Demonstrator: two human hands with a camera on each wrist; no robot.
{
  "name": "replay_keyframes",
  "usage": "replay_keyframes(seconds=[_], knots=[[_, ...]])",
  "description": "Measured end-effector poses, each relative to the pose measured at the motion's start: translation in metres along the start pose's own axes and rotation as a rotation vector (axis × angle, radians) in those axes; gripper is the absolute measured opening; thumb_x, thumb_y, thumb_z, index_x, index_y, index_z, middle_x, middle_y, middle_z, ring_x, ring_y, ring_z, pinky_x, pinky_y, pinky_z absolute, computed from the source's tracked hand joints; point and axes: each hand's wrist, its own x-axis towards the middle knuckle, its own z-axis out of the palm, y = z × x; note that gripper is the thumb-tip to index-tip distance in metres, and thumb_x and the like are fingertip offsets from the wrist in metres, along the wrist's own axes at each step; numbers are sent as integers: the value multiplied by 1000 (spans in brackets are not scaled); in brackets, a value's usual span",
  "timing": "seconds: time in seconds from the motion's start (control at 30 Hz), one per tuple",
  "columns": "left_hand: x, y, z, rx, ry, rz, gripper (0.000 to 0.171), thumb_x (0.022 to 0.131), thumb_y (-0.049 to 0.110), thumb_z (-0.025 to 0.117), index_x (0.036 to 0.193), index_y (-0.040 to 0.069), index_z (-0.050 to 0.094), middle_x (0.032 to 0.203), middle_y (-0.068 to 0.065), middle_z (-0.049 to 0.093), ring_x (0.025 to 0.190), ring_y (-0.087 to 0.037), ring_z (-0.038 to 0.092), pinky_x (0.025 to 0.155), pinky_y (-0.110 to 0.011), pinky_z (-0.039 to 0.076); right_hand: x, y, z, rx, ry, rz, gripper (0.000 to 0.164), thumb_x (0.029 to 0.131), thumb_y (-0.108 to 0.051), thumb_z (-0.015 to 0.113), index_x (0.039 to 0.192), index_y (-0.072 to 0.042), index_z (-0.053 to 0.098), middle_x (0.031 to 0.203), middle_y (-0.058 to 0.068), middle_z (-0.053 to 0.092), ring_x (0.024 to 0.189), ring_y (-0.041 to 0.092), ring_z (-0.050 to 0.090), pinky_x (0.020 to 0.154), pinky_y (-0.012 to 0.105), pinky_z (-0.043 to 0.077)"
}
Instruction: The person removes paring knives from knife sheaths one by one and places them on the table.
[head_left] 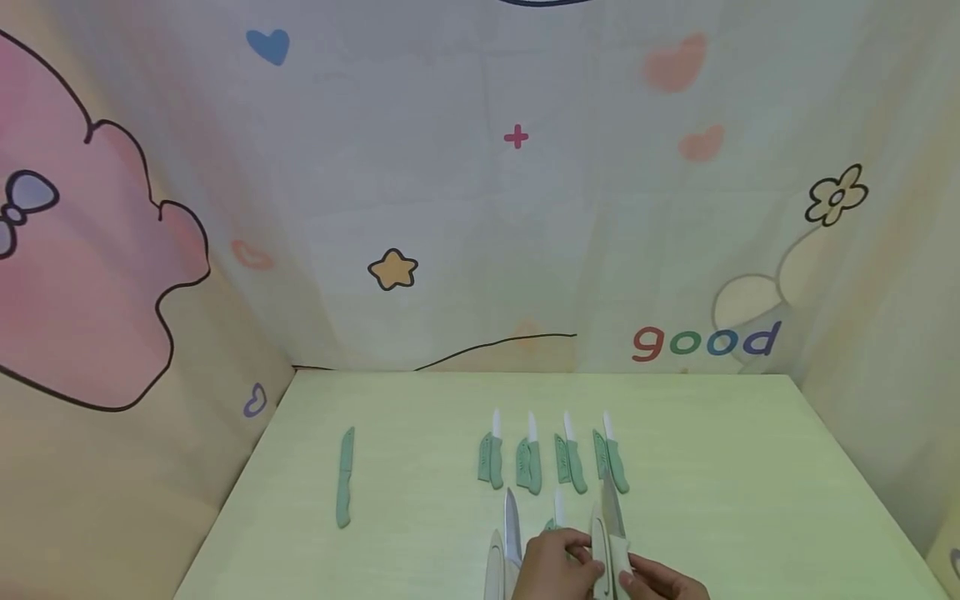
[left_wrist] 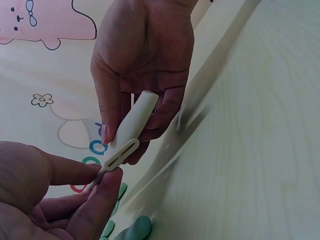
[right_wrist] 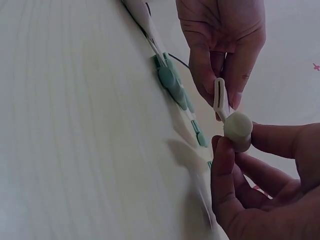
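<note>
A kitchen knife with a cream handle (head_left: 619,560) and a bare steel blade (head_left: 612,510) points away from me, held up over the table. My right hand (head_left: 663,581) grips its handle; the right wrist view shows the round handle end (right_wrist: 238,126) between thumb and fingers. Close alongside the knife, my left hand (head_left: 553,568) pinches a cream blade sheath (head_left: 600,542), whose slotted end (left_wrist: 122,155) shows in the left wrist view. Blade and sheath are apart, side by side. Left of my left hand lie a second steel-bladed knife (head_left: 512,525) and another cream sheath (head_left: 494,567).
Several small green-handled paring knives (head_left: 574,467) with white blades lie in a row, each beside a green sheath (head_left: 522,462). Another white blade (head_left: 558,504) shows behind my left hand, partly hidden. Far left lies a green knife in its sheath (head_left: 345,479). A printed curtain (head_left: 450,183) backs the table.
</note>
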Motion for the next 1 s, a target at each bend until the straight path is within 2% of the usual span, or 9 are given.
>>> replay_keyframes(seconds=[0.17, 0.37, 0.6, 0.83, 1.0], knots=[[2, -2, 1, 18, 10, 20, 22, 76, 13, 78, 97, 7, 75, 65, 11, 64, 58, -2, 55, 63, -25, 54, -1, -2, -1, -41, 2, 8, 68, 72, -39, 83, 120, 4, 64, 97, 16, 73, 81, 26, 67, 65, 40, 61], [3, -4, 3, 83, 33, 65, 22, 74, 13, 77, 95, 8, 75, 63, 13, 63, 62, 0, 53, 63, -23, 53, -2, -7, -3, -109, -23, 20, 65, 75, -38, 81, 121, 4, 63, 100, 17, 72, 82, 24, 67, 67, 38, 61], [3, -2, 6, 108, 24, 50, 20, 73, 12, 78, 92, 7, 74, 62, 13, 61, 62, 0, 52, 64, -25, 52, -2, -7, -6, -153, -85, -6, 68, 78, -40, 79, 123, 7, 60, 101, 17, 72, 83, 24, 66, 68, 38, 61], [3, -5, 6, 193, 38, 126, 15, 70, 13, 76, 84, 8, 74, 56, 14, 58, 61, 2, 50, 60, -20, 50, -2, -6, -7, -182, -125, -51, 67, 80, -40, 77, 123, 9, 59, 100, 17, 72, 83, 24, 66, 68, 38, 61], [5, -7, 8, 224, 39, 131, 9, 70, 13, 76, 77, 10, 73, 53, 14, 54, 60, 2, 49, 58, -20, 49, -1, -8, -7, -213, -142, -59, 65, 82, -38, 76, 122, 10, 59, 100, 16, 72, 83, 22, 65, 68, 37, 61]])
